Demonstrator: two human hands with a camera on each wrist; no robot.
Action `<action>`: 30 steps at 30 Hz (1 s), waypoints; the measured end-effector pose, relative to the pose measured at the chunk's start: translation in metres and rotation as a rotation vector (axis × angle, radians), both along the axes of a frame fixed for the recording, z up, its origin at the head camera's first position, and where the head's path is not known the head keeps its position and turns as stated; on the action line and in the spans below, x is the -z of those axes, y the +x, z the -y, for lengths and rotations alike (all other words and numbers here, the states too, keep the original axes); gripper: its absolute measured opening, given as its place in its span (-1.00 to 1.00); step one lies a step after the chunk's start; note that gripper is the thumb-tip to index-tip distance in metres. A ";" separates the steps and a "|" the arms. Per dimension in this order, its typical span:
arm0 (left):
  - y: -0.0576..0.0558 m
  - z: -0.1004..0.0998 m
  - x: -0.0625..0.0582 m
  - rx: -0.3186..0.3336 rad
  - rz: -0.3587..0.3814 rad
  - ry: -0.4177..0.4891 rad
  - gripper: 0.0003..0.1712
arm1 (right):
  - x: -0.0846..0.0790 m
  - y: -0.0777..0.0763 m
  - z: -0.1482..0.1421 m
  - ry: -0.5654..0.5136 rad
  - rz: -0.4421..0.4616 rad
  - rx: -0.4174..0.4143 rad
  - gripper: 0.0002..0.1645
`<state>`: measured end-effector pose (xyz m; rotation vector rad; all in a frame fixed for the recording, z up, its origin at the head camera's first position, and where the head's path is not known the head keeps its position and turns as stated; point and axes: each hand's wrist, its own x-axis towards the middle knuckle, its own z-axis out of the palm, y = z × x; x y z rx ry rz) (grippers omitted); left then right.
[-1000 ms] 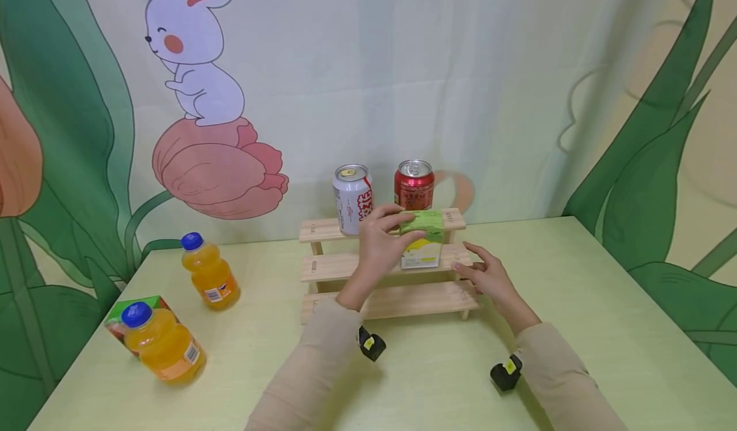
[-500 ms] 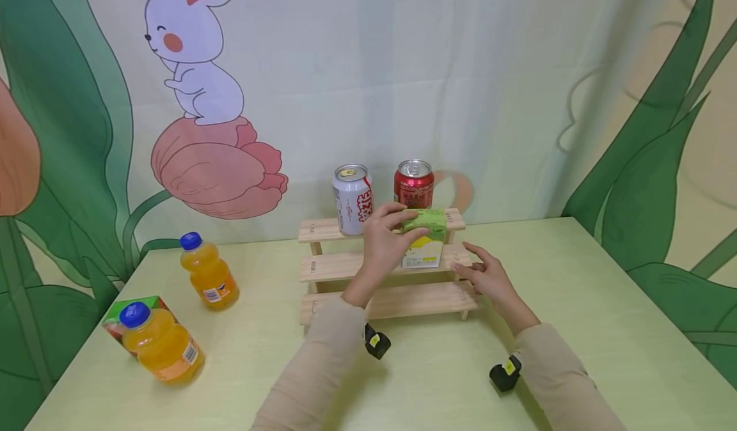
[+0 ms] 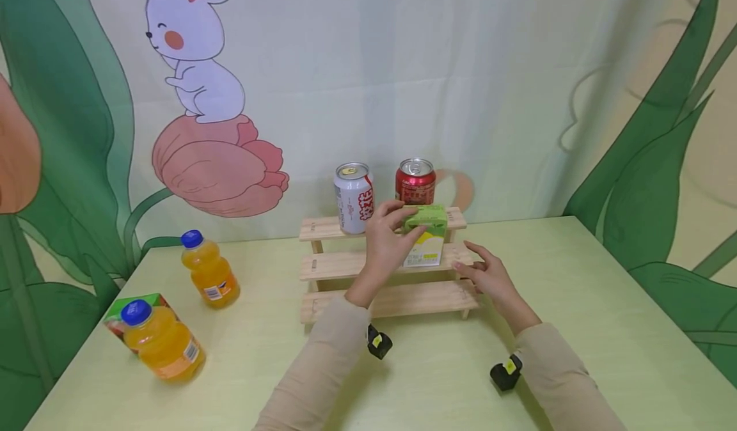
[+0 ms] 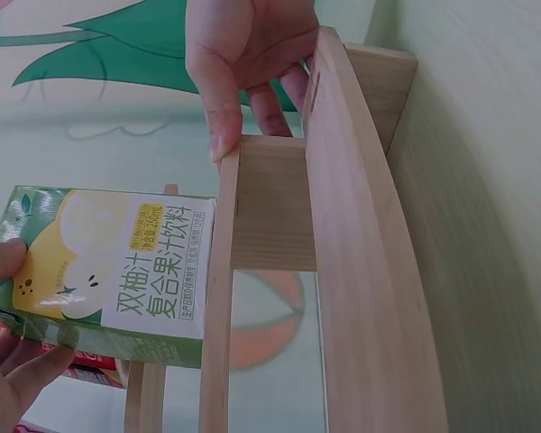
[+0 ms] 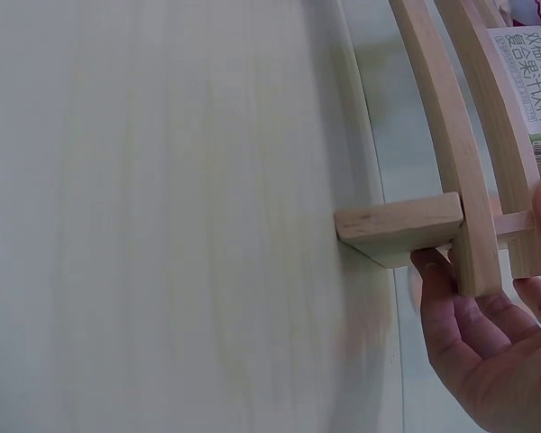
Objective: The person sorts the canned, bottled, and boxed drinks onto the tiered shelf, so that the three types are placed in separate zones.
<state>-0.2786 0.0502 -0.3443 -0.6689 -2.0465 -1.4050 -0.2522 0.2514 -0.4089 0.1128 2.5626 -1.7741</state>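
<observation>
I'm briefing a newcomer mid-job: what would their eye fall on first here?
Probably the big white rabbit printed on the backdrop, upper left in the head view. Next, the green carton at the middle step of the wooden stand, pinched by the fingers of the left hand, with a white can on the top step and a red can showing behind the carton. Then two blue-capped orange bottles on the left of the table.

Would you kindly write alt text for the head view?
Left hand grips a green juice carton on the middle shelf of a wooden rack; right hand touches its right end. White can and red can on top, orange drink bottles at left.
</observation>
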 end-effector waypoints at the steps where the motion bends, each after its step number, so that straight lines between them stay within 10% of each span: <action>1: 0.000 0.000 0.000 -0.003 -0.009 -0.007 -0.67 | 0.000 0.000 0.000 0.002 -0.001 0.001 -0.21; 15: 0.000 0.000 0.001 -0.061 -0.106 -0.084 -0.68 | 0.000 0.000 0.000 0.006 -0.002 -0.002 -0.21; 30: 0.007 0.009 -0.003 0.017 -0.024 -0.096 -0.63 | -0.001 0.001 0.001 0.011 -0.008 0.006 -0.22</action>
